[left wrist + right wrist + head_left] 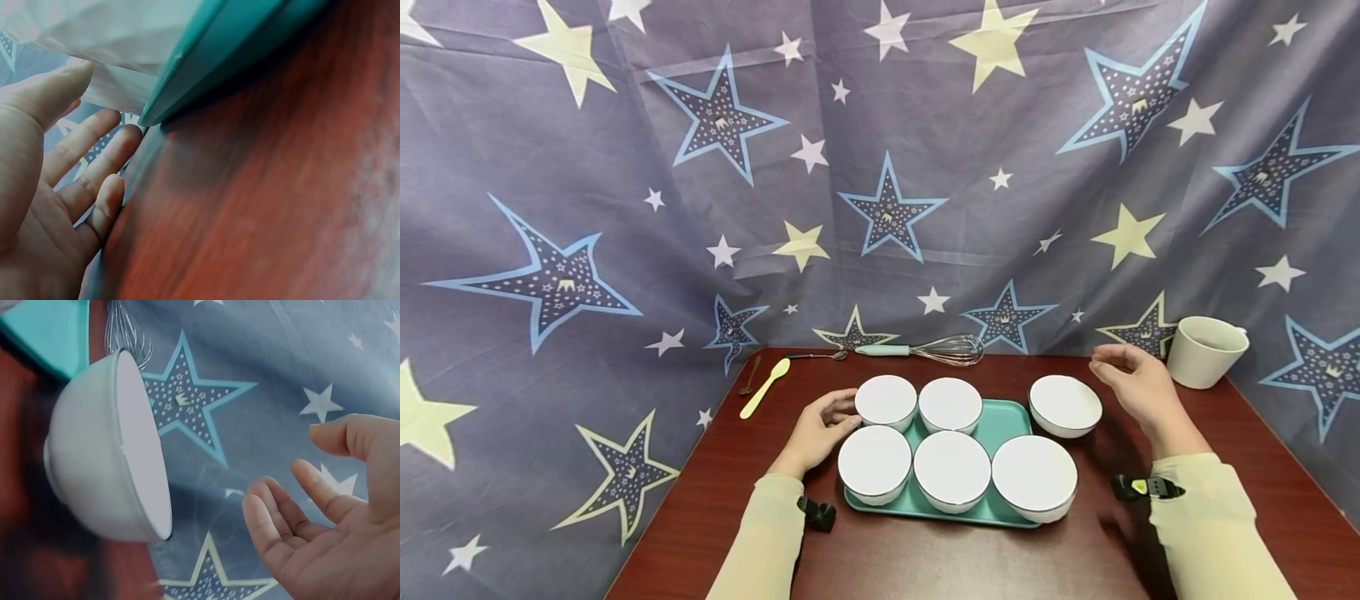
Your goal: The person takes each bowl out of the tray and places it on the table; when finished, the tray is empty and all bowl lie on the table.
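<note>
Several white bowls stand in two rows on a teal tray (1006, 421). At its left end, my left hand (822, 429) has its fingers extended beside the back-left bowl (886, 402) and front-left bowl (875, 465). The left wrist view shows the thumb close to a bowl's ridged wall; whether it touches, I cannot tell. Off the tray's right side, another white bowl (1065, 406) stands upright on the table. My right hand (1138, 392) is raised to the right of that bowl, apart from it, fingers loosely bent and holding nothing (325, 531).
Along the back of the brown table (880, 567) lie a whisk (925, 349) with a pale blue handle and a dark-handled spoon (816, 357). A yellow spoon (765, 388) and a small brown spoon (749, 375) are at the left. A white mug (1206, 354) stands back right before the star-patterned cloth (880, 108).
</note>
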Available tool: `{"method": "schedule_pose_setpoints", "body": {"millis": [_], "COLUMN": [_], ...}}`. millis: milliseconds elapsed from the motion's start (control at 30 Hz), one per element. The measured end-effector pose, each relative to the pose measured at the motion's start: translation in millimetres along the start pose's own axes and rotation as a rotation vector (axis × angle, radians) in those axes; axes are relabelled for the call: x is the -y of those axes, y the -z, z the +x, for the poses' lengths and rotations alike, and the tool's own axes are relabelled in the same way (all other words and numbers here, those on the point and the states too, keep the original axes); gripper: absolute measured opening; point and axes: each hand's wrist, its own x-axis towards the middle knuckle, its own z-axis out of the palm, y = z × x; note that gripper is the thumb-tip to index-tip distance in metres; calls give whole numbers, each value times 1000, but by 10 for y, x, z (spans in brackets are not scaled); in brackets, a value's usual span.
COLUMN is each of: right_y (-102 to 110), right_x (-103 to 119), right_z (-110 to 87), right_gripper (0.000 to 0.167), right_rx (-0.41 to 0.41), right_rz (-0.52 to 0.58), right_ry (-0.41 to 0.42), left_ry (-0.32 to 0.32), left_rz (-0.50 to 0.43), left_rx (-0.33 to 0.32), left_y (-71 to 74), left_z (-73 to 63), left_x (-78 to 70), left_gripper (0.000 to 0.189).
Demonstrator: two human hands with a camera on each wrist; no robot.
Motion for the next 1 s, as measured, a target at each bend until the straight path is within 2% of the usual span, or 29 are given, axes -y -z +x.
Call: {"method": "schedule_pose_setpoints", "body": {"millis": [200, 333, 500, 733, 1000], "right_y": [-56, -121, -224, -364, -504], "right_x": [178, 296, 425, 564, 704], "right_z": [96, 149, 218, 280, 361], "right_gripper": [43, 45, 49, 53, 59], "right_rx": [70, 153, 270, 408, 524], "right_rz": [-48, -49, -59, -4, 3], "right_ry": [64, 93, 81, 72, 59], "left_ry": [6, 8, 4, 15, 4], "left_rz": [-6, -10, -18, -18, -23], "left_rx": [0, -1, -5, 2, 11], "left_y": [-5, -11, -15, -13, -6], "left_z": [-8, -10, -9, -11, -12], "left_x": [-3, -14, -25, -29, -23], "left_gripper": [47, 47, 47, 48, 48]}}
